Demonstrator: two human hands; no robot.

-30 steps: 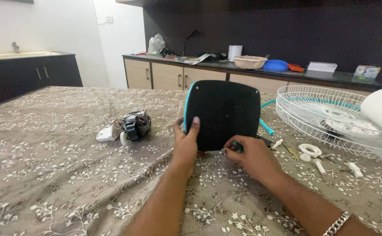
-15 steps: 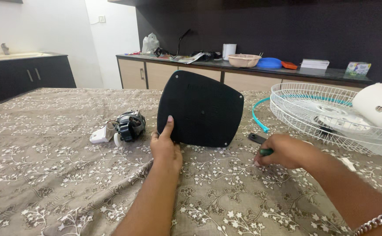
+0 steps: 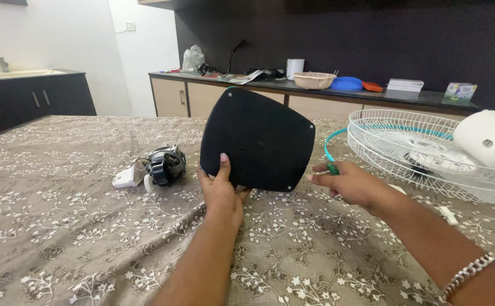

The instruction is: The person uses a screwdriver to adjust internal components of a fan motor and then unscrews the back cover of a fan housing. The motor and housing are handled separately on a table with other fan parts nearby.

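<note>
Head view, left to right: left hand point(image 3: 222, 195) fingers pinch the lower edge of the black plate point(image 3: 257, 139), tilted upright above the counter point(image 3: 60, 238), while right hand point(image 3: 349, 184), just beside its right edge, fingers curled around a green-handled tool point(image 3: 332, 168)

My left hand point(image 3: 223, 192) held the black base plate point(image 3: 257, 140) upright and tilted above the worktop point(image 3: 60, 226), thumb on its near face; it was flat with rounded corners and small screw holes. My right hand point(image 3: 349, 184) pinched a green-handled tool point(image 3: 332, 168) beside its lower edge.
</note>
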